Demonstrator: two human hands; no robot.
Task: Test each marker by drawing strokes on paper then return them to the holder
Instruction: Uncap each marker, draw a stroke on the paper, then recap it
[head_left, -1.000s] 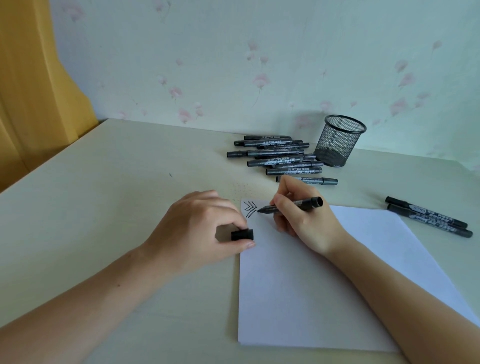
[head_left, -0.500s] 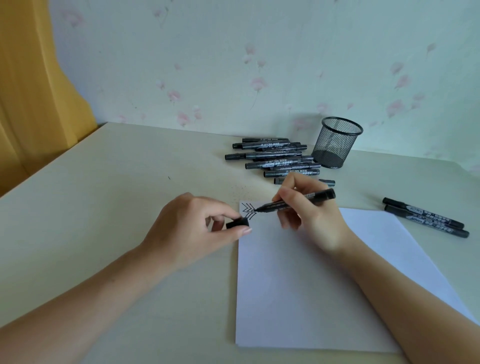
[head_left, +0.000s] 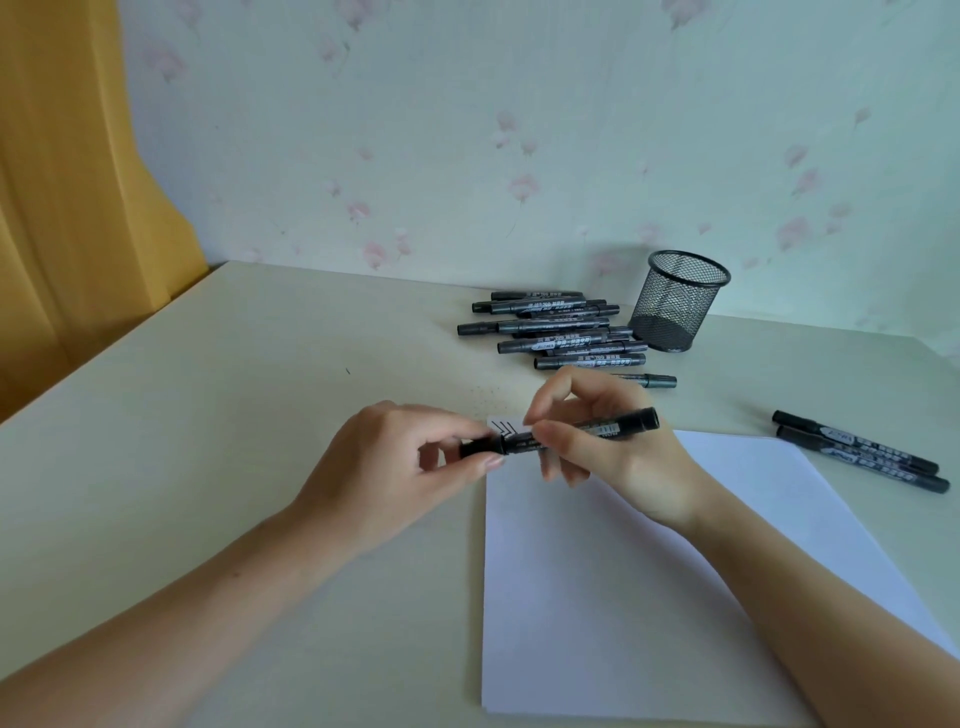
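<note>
The way to the mesh holder is flanked on its left by a pile of markers lying just beside it. Two more markers are laid right of the paper. Bare table is left open on the left side.

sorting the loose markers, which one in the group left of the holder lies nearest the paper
The lone marker just behind the right hand, apart from the stacked pile by the mesh holder, part hidden by fingers.
</note>
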